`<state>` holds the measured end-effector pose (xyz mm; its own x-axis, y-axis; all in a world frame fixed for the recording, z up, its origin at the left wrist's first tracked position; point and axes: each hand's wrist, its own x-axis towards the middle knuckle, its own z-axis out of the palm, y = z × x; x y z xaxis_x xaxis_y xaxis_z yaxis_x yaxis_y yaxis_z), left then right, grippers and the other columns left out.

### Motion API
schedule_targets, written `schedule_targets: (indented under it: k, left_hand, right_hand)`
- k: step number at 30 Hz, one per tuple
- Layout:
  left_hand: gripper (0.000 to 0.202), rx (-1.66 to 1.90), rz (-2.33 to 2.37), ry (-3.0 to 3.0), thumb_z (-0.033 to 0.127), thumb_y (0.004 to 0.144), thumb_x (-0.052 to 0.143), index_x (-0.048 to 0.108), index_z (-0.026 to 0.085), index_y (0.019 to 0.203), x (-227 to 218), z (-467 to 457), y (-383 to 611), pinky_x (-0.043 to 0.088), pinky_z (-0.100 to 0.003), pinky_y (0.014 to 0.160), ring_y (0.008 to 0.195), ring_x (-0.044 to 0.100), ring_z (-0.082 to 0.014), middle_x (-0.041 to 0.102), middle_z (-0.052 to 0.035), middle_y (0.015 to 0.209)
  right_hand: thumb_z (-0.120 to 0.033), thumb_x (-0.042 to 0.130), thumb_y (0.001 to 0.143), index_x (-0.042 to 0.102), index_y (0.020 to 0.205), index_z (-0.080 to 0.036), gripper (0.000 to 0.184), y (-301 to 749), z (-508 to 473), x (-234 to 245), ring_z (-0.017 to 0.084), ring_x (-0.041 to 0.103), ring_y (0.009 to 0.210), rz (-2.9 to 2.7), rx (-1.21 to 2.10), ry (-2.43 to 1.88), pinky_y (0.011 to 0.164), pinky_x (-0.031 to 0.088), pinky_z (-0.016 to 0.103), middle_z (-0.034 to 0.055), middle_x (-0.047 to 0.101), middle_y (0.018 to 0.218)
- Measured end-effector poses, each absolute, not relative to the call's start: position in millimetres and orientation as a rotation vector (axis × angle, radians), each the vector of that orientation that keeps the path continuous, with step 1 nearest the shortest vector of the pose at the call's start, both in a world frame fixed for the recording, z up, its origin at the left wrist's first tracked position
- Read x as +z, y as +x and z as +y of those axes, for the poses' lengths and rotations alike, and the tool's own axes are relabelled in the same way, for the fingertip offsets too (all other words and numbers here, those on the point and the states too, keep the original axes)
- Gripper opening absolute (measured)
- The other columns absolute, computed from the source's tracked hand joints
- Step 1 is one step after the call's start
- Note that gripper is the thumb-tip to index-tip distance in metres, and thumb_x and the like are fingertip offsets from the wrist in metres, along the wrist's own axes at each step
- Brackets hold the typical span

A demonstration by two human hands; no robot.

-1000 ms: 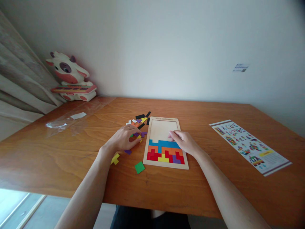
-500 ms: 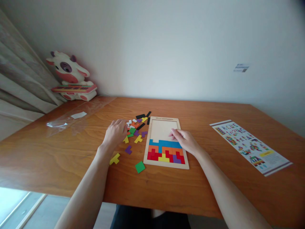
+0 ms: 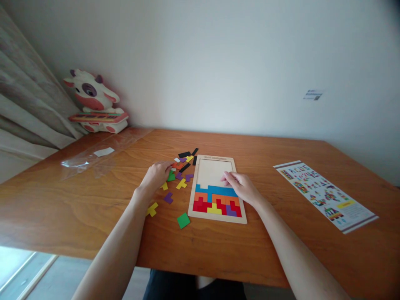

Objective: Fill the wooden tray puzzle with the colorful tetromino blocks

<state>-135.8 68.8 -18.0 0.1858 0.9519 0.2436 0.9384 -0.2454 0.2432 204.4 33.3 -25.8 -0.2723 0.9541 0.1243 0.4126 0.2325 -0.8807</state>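
Observation:
My left hand [image 3: 156, 173] reaches over the left side of the loose puzzle pieces. Its fingers are bent together at an orange piece [image 3: 178, 166]; whatever they grip is hidden. Over the wooden puzzle board [image 3: 191, 208], my right hand [image 3: 242, 185] rests near the right rim, fingers curled in and no piece showing in them. Blue pieces [image 3: 223, 191], orange, red, yellow and purple ones fill the board's lower part; its upper part shows bare wood. Beside the board lie green pieces [image 3: 171, 176], a yellow piece [image 3: 181, 183] and a purple piece [image 3: 168, 198].
Nearer the table's front lie a green square [image 3: 183, 221] and a yellow T-shaped piece [image 3: 152, 209]. Black strips [image 3: 184, 154] are at the pile's far end. A printed pattern sheet [image 3: 325, 196] lies right, a clear plastic bag [image 3: 84, 160] left, and a cow toy keyboard [image 3: 96, 102] stands behind.
My left hand has shifted slightly right, farther over the pile, and its fingers have drawn together. My right hand stays over the board. The view has tilted a little.

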Motion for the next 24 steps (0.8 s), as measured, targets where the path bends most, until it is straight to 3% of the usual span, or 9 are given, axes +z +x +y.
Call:
schedule_targets:
  k: [8, 16, 22, 24]
  left_hand:
    - [0.024, 0.721, 2.014, 2.122, 0.030, 0.087, 0.057, 0.075, 0.024, 0.101, -17.7, 72.2, -140.7, 0.053, -0.031, 0.083, 0.095, 0.071, -0.0237, 0.077, -0.0050, 0.102]
    - [0.035, 0.776, 1.981, 1.929, 0.047, 0.080, 0.068, 0.074, 0.022, 0.104, -15.1, 67.9, -150.9, 0.055, -0.029, 0.081, 0.092, 0.072, -0.0225, 0.078, -0.0053, 0.101]
    - [0.028, 0.772, 2.040, 1.826, 0.039, 0.077, 0.068, 0.075, 0.025, 0.099, -17.4, 67.4, -141.9, 0.052, -0.026, 0.071, 0.087, 0.072, -0.0209, 0.078, -0.0023, 0.091]
    - [0.024, 0.739, 2.083, 1.841, 0.043, 0.078, 0.067, 0.076, 0.026, 0.093, -16.0, 65.5, -136.0, 0.050, -0.026, 0.067, 0.084, 0.072, -0.0212, 0.078, -0.0015, 0.087]
  right_hand:
    - [-0.061, 0.043, 0.096, 0.073, 0.087, -0.018, 0.053, 205.4, 34.4, -30.5, 0.020, 0.069, 0.075, -1.810, 0.928, -1.251, 0.070, 0.054, 0.031, 0.0065, 0.070, 0.075]
    - [-0.059, 0.041, 0.098, 0.072, 0.093, -0.019, 0.051, 205.8, 32.8, -27.1, 0.020, 0.068, 0.071, -1.911, 0.832, -1.237, 0.065, 0.052, 0.031, 0.0053, 0.070, 0.073]
    - [-0.058, 0.042, 0.098, 0.071, 0.097, -0.020, 0.048, 205.2, 32.4, -26.2, 0.020, 0.068, 0.071, -1.944, 0.799, -1.224, 0.067, 0.053, 0.031, 0.0049, 0.070, 0.072]
    - [-0.057, 0.041, 0.098, 0.071, 0.096, -0.020, 0.048, 205.0, 32.2, -25.8, 0.021, 0.069, 0.071, -1.965, 0.783, -1.231, 0.067, 0.053, 0.032, 0.0050, 0.070, 0.073]
